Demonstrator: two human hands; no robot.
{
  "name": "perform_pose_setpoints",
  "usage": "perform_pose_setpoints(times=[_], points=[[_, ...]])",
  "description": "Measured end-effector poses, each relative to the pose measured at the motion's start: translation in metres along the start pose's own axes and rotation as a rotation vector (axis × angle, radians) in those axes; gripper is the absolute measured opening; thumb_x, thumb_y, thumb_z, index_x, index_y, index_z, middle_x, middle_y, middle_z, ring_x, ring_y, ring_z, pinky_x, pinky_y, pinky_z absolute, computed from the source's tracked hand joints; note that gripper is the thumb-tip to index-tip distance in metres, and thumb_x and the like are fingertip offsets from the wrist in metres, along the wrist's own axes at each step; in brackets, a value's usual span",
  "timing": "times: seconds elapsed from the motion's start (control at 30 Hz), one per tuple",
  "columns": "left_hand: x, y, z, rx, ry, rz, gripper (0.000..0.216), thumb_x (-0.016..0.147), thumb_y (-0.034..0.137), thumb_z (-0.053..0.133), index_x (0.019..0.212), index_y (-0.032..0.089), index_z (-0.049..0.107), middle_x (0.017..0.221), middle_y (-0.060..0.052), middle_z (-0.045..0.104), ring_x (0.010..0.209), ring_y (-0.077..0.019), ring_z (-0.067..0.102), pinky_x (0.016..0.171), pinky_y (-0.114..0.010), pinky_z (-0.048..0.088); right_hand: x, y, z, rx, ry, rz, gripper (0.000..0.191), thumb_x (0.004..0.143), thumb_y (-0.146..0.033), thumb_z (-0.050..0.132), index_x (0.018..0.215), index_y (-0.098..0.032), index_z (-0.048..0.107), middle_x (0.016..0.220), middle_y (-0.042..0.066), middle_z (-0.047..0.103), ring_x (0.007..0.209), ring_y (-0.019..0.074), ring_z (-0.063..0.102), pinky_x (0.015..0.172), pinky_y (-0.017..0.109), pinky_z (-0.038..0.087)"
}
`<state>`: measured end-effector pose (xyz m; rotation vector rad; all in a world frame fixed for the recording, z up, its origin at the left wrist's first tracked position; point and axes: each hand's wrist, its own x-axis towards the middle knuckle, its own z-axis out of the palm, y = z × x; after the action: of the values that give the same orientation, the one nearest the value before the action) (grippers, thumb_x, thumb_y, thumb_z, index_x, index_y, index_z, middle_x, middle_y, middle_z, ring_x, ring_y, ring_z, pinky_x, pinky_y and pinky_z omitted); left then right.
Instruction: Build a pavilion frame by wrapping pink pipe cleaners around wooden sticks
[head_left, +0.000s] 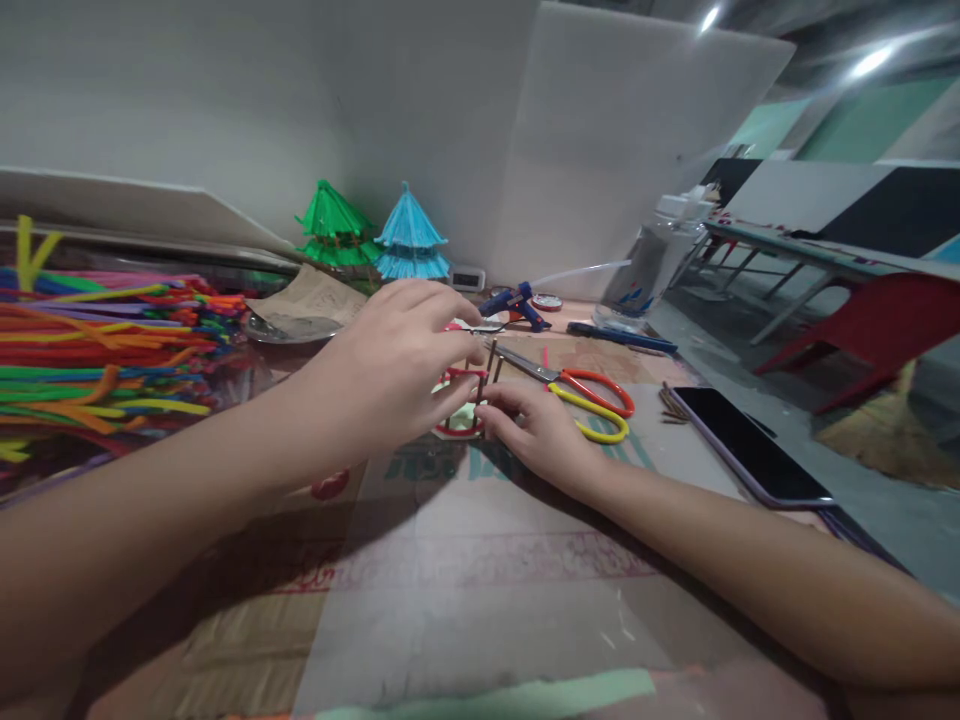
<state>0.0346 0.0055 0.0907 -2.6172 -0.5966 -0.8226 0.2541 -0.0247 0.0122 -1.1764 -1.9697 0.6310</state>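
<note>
A small craft frame (460, 430) stands on the work surface, with a pale base, a red rim and several thin brown upright sticks (493, 362). From the left, my left hand (401, 365) arches over it. Its thumb and index finger close around a red pipe cleaner (472, 373) at the sticks; the fingers partly hide the contact. My right hand (536, 432) rests low at the frame's right side, thumb and fingertips pinching one brown stick near its lower part. Scissors (592, 400) with orange and yellow handles lie just beyond my right hand.
Bundled colourful pipe cleaners (97, 350) fill the left side. Behind are green (334, 220) and blue (409, 230) paper umbrellas, a blue glue gun (517, 303) and a clear pump bottle (649, 260). A phone (750, 445) lies at the right edge, beside short brown sticks (673, 405).
</note>
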Motion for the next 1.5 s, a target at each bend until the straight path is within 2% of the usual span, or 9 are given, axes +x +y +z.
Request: perform_pose_setpoints(times=[0.13,0.27,0.87,1.3,1.5], points=[[-0.001,0.001,0.002,0.009,0.007,0.009,0.021,0.101,0.025,0.059,0.098,0.017,0.078,0.121,-0.014,0.076,0.120,-0.0333,0.069,0.108,-0.054,0.053,0.001,0.001,0.000,0.015,0.026,-0.045,0.018,0.099,-0.028,0.061,0.094,-0.019,0.075,0.082,0.002,0.075,0.077,0.0167,0.066,0.075,0.027,0.050],[-0.002,0.001,0.004,0.012,0.002,-0.002,0.017,0.100,0.023,0.061,0.099,0.018,0.077,0.124,-0.013,0.076,0.123,-0.0318,0.069,0.111,-0.052,0.052,0.001,0.002,0.000,0.015,0.024,-0.063,0.016,0.099,-0.025,0.060,0.093,-0.019,0.074,0.089,0.003,0.078,0.082,0.0172,0.069,0.078,0.027,0.052],[0.001,-0.002,0.008,0.046,-0.004,0.058,0.020,0.103,0.025,0.061,0.096,0.016,0.078,0.118,-0.014,0.077,0.113,-0.0321,0.070,0.103,-0.052,0.055,0.000,0.001,-0.001,0.015,-0.016,-0.042,0.016,0.099,-0.026,0.059,0.091,-0.020,0.071,0.085,0.002,0.076,0.079,0.0170,0.068,0.075,0.026,0.051],[0.000,-0.002,0.013,0.022,0.022,0.067,0.021,0.104,0.025,0.061,0.094,0.016,0.077,0.116,-0.013,0.077,0.113,-0.0322,0.070,0.101,-0.051,0.053,-0.001,0.000,-0.001,0.007,-0.031,-0.024,0.019,0.099,-0.028,0.056,0.093,-0.019,0.072,0.085,0.004,0.076,0.079,0.0182,0.067,0.074,0.027,0.050],[0.000,0.000,0.012,0.049,-0.018,0.041,0.022,0.105,0.026,0.059,0.095,0.018,0.077,0.118,-0.013,0.077,0.117,-0.0313,0.068,0.104,-0.050,0.052,-0.001,0.000,-0.001,0.024,-0.027,-0.016,0.018,0.099,-0.027,0.057,0.092,-0.020,0.071,0.084,0.003,0.076,0.079,0.0176,0.067,0.075,0.027,0.050]])
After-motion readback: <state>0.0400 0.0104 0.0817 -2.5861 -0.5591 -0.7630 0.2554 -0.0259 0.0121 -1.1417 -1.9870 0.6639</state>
